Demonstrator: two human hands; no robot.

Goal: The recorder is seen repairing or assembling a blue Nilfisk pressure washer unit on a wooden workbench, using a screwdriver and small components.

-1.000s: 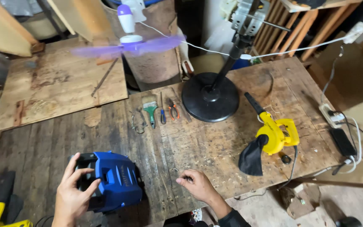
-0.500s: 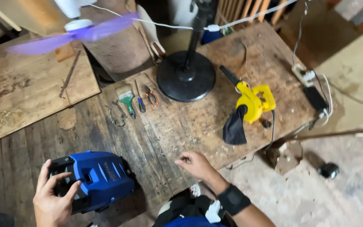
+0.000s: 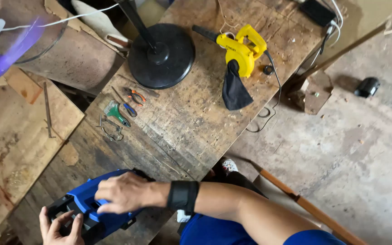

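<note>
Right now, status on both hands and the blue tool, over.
Left hand gripping the blue power tool at its black end. Right hand laid on top, wrist strap on. Pliers and yellow blower lie apart up the workbench.

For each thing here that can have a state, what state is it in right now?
Blue power tool: lying on the wooden workbench, held by both hands.
Left hand: gripping the tool's black end.
Right hand: laid flat on top of the tool.
Yellow blower: lying on its side, black bag limp.
Pliers: lying on the bench, unheld.
Fan base: standing upright.
</note>
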